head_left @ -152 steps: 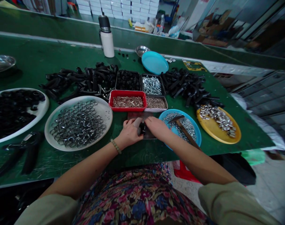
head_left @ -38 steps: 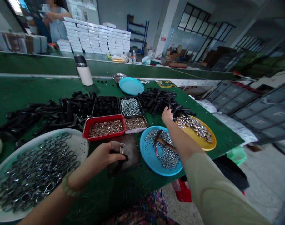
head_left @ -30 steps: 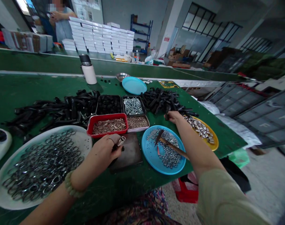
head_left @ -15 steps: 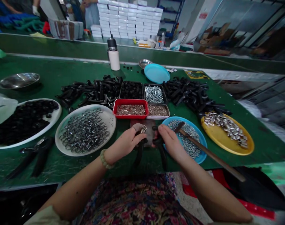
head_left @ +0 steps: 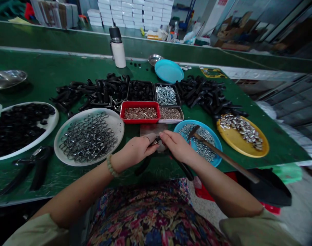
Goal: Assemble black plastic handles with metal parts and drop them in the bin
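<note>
Over a flat metal plate (head_left: pixel 148 128) on the bench, both hands come together on a pair of black-handled pruning shears (head_left: pixel 184 168). My left hand (head_left: pixel 137 149) is closed, thumb and fingers pinching at a small metal coil spring (head_left: pixel 155 140) by the top of the shears. One handle hangs below it. My right hand (head_left: pixel 177 146) is closed round the upper part of the other handle, which sticks out under the palm. Fingers hide the joint. A hammer (head_left: pixel 222 155) lies across the blue plate (head_left: pixel 218 160) of small metal parts, close to my right hand.
Another pair of shears (head_left: pixel 38 165) lies at left, near white trays of metal rings (head_left: pixel 90 136) and black parts (head_left: pixel 20 128). Ahead stand a red tray (head_left: pixel 140 119) of rivets, black handle piles (head_left: pixel 202 94) and a bottle (head_left: pixel 118 51). A yellow plate (head_left: pixel 235 147) holds metal sleeves.
My hands have drawn together, the right moving left up to the spring. The handle in my right hand now slants more. The whole view has shifted slightly downward.
</note>
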The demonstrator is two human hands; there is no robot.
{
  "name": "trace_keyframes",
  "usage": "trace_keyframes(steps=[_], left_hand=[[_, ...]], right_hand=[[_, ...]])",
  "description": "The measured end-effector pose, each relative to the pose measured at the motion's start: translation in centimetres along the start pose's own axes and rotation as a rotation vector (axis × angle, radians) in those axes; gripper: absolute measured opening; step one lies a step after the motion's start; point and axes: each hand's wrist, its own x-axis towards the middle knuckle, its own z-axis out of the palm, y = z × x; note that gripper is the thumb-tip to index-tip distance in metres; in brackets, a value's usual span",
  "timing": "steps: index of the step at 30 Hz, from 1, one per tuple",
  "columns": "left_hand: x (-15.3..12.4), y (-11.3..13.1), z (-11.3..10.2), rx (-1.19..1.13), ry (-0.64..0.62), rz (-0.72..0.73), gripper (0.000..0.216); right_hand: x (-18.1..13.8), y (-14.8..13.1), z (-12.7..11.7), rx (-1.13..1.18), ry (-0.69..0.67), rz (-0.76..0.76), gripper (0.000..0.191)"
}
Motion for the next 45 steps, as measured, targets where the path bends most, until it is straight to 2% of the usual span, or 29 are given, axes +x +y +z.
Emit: trace_keyframes(steps=[2,5,7,9,11,13,15,16,18,21,24,25,28,30,32,34,36,38,41,45], left_hand=[[0.1,0.2,0.4,-0.066,0.060,-0.012,0.034],[0.3,0.6,0.8,-0.100,0.110,-0.015,0.032],[0.3,0.5,0.8,-0.126,0.097,-0.025,0.032],[0.1,-0.1,0.3,-0.216,0.095,-0.024,0.027],[-0.3,-0.9,-0.4,-0.315,0.141,-0.001,0.027],[-0.5,-1.6,-0.8,-0.307,0.240,0.014,0.034],[-0.3,-1.8,-0.4,-0.151,0.301,0.005,0.031],[-0.2,-1.6,0.2,-0.038,0.284,0.017,0.028],[0.2,-1.1,1.6,0.188,0.157,0.071,0.025],[0.9,-1.1,3.0,0.335,-0.064,0.162,0.037],[3.0,-3.1,1.4,0.257,-0.144,0.179,0.040],[4.2,-4.2,0.4,0.237,-0.121,0.137,0.036],[8.9,-7.6,-2.3,0.303,0.049,-0.147,0.030],[11.7,-9.3,-2.8,0.312,0.034,-0.201,0.030],[13.4,-10.2,-2.3,0.287,-0.003,-0.185,0.032],[14.0,-10.8,-1.4,0.258,0.017,-0.167,0.031],[14.0,-11.2,-0.5,0.227,0.062,-0.164,0.028],[13.9,-11.7,-0.1,0.163,0.119,-0.174,0.024],[14.1,-12.1,-0.3,0.007,0.232,-0.180,0.021],[13.6,-11.1,-1.2,-0.148,0.317,-0.192,0.033]], right_hand=[[-0.4,0.3,1.7,0.053,0.147,-0.009,0.036],[-1.3,1.3,4.7,0.213,0.468,-0.025,0.037],[-1.4,2.5,5.5,0.316,0.524,-0.022,0.038],[-0.3,3.7,4.7,0.352,0.402,-0.043,0.042],[2.3,4.7,2.6,0.264,0.266,-0.112,0.051],[6.1,5.1,0.2,-0.011,0.205,-0.192,0.053],[10.3,5.0,-1.5,-0.483,0.121,-0.231,0.037],[12.3,4.9,-1.8,-0.703,0.037,-0.235,0.030],[15.6,4.5,-1.6,-0.965,-0.089,-0.225,0.022],[18.3,4.7,-0.3,-1.031,-0.170,-0.209,0.015],[19.1,5.3,0.1,-1.026,-0.191,-0.215,0.018],[19.1,5.4,0.0,-1.016,-0.186,-0.221,0.019],[18.4,5.4,-1.2,-0.982,-0.153,-0.227,0.023],[17.0,5.4,-2.2,-0.913,-0.114,-0.239,0.025],[14.3,5.9,-3.1,-0.712,-0.049,-0.270,0.024],[10.9,6.9,-3.6,-0.426,-0.009,-0.260,0.021],[7.3,8.1,-3.3,-0.200,-0.027,-0.148,0.017],[4.7,9.0,-2.5,-0.106,-0.062,-0.007,0.014],[3.1,9.5,-1.3,-0.153,-0.060,0.076,0.013],[3.3,9.3,-0.7,-0.348,-0.037,0.038,0.011]])
